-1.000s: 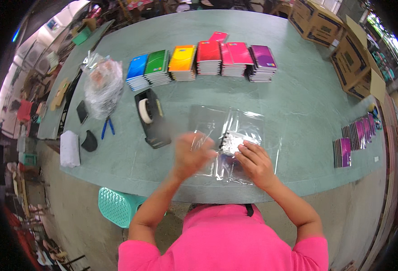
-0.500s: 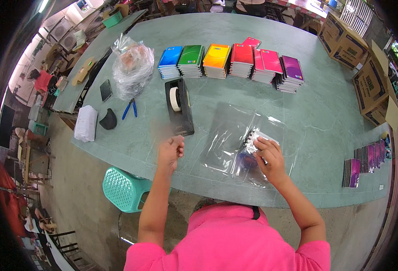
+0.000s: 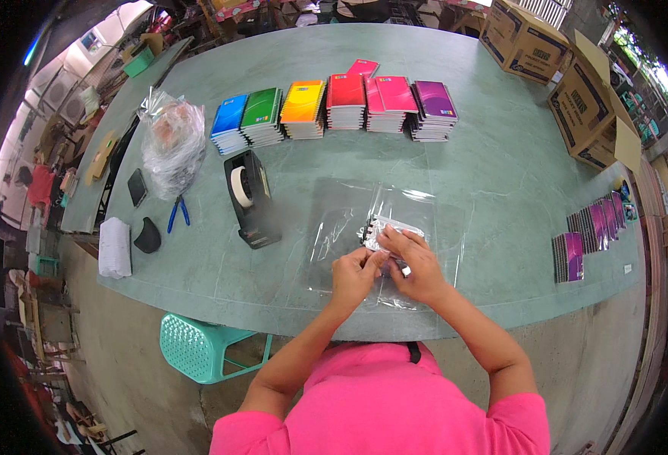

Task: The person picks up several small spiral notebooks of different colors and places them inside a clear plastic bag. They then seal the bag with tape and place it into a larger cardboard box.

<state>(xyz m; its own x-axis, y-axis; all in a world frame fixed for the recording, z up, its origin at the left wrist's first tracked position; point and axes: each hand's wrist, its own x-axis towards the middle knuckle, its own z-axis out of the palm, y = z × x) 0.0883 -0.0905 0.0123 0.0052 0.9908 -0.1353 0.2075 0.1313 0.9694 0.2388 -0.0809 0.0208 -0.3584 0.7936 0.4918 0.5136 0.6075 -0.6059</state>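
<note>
A small spiral-bound notebook [image 3: 379,228] lies partly wrapped in clear plastic at the table's near side. My right hand [image 3: 419,267] is closed over the package, its fingers pressing on the top and its thumb at the near side. Close against it, my left hand [image 3: 353,279] pinches at the notebook's near edge; whatever is between those fingertips is too small to make out. Flat clear plastic sheets [image 3: 334,235] spread beneath and around the notebook. Left of the hands stands a black tape dispenser [image 3: 256,224] with a roll of whitish tape [image 3: 241,186].
Notebook stacks in several colours, including a yellow stack [image 3: 302,102], line the far middle. At left lie a plastic bag bundle [image 3: 173,144], blue pliers [image 3: 178,214], a dark curved piece [image 3: 147,236] and a white bundle [image 3: 115,248]. Cartons [image 3: 588,110] and purple notebooks [image 3: 572,256] are at right.
My left hand has moved right from beside the tape dispenser to the wrapped notebook and now meets my right hand. My right hand stays on the package. The whole view has shifted.
</note>
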